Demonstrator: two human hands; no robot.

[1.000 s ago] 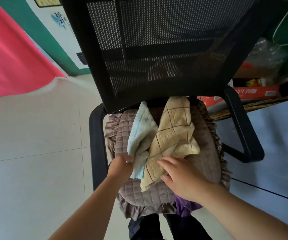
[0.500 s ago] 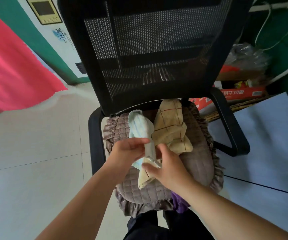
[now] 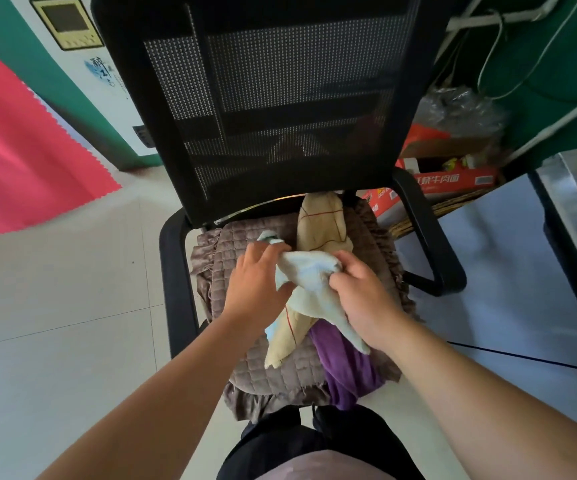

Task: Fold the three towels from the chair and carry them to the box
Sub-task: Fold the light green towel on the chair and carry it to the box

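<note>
A pale blue-white towel (image 3: pixel 309 271) is bunched and lifted above the seat cushion (image 3: pixel 231 258) of the black mesh chair (image 3: pixel 280 98). My left hand (image 3: pixel 257 282) grips its left end, and my right hand (image 3: pixel 359 292) pinches its right part; a tail of it hangs down past my right wrist. Under it lies a beige towel (image 3: pixel 321 223) with thin red lines, stretched from the backrest to the front of the seat. A purple towel (image 3: pixel 342 362) hangs over the seat's front edge, partly hidden by my right arm.
A red cardboard box (image 3: pixel 453 178) with packets and a plastic bag stands behind the chair at the right. The black armrests (image 3: pixel 429 233) flank the seat. A red cloth (image 3: pixel 20 150) hangs at the left over the tiled floor. A dark cable crosses the floor at the right.
Both hands have lifted the pale blue towel off the beige one and turned it crosswise between them. The purple towel shows more at the seat's front.
</note>
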